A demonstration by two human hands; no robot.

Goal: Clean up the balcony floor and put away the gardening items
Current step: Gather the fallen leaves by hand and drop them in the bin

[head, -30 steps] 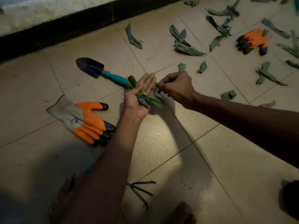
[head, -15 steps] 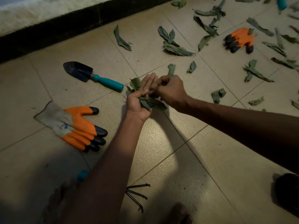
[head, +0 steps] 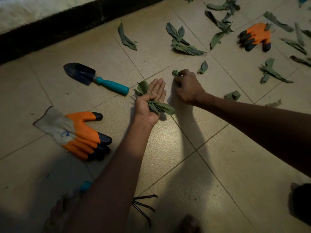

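- The left hand (head: 149,101) is gripping a bunch of dull green leaves (head: 155,105) under its thumb, fingers stretched out, palm up; the bunch is lying across the palm, running from upper left to lower right.
- The right hand (head: 186,87) is curling down on the beige floor tiles (head: 176,148), pinching a small crumpled green leaf (head: 175,73).
- A dark-bladed trowel with a teal handle (head: 94,78) is lying to the left, blade pointing up-left.
- An orange-and-grey work glove (head: 75,132) is lying nearby, fingertips pointing right.
- More loose leaves (head: 185,46) are lying scattered beyond.
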